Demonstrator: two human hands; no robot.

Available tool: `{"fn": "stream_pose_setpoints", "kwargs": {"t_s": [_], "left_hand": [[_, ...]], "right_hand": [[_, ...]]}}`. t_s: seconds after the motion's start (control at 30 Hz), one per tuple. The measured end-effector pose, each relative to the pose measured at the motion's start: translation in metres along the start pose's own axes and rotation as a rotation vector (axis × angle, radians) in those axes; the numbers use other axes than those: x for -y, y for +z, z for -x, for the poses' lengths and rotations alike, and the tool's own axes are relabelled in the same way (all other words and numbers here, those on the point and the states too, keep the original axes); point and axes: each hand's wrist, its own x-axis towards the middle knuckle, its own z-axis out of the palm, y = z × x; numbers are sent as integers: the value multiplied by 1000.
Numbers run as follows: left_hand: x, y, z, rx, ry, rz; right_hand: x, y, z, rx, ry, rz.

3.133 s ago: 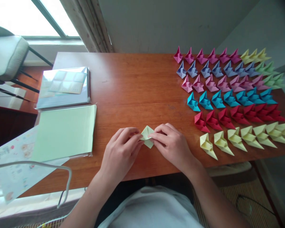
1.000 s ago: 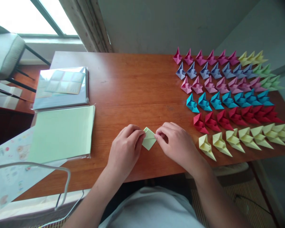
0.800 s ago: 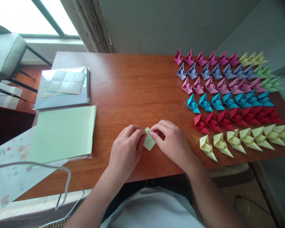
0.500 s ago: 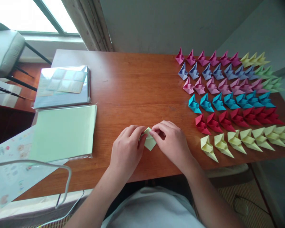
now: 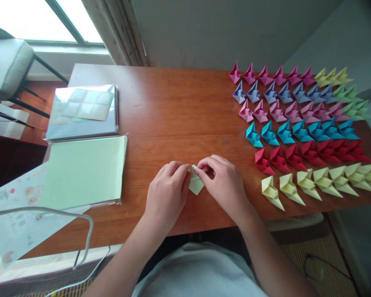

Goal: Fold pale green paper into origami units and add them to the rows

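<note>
A small folded piece of pale green paper [image 5: 196, 185] is held over the wooden table [image 5: 173, 107], near its front edge. My left hand [image 5: 168, 189] pinches the paper's upper left side between thumb and fingers. On the upper right side, my right hand [image 5: 224, 181] pinches it with thumb and forefinger. Its lower point faces me, and my fingers cover part of its top. To the right stand rows of folded paper shapes; the nearest is a pale yellow row [image 5: 326, 181], with a red row [image 5: 293, 157] behind it.
A stack of light green paper [image 5: 83, 173] lies on the left, with a plastic-wrapped pack [image 5: 83, 128] behind it. A printed sheet [image 5: 15, 231] and a white cable [image 5: 88, 239] are at the lower left. A chair [image 5: 10, 62] stands beyond the table.
Both hands still grip the pale green paper. Its top corner now looks narrower between my fingertips. The view has shifted very slightly.
</note>
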Motion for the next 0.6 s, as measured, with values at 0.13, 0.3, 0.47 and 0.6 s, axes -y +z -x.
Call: {"fn": "stream_pose_setpoints", "kwargs": {"t_s": [0.13,0.3,0.47,0.6], "left_hand": [[-2,0,0,8,-3,-17],[-2,0,-2,17,-15,-54],[-9,-2,4,-27,29,-141],[-24,-1,24,-31,207,-193]], "right_hand": [[1,-5,-7,47,25,26],[7,-15,-23,150,50,182],[15,-25,-37,275,43,297],[15,-29,-43,332,42,281]]}}
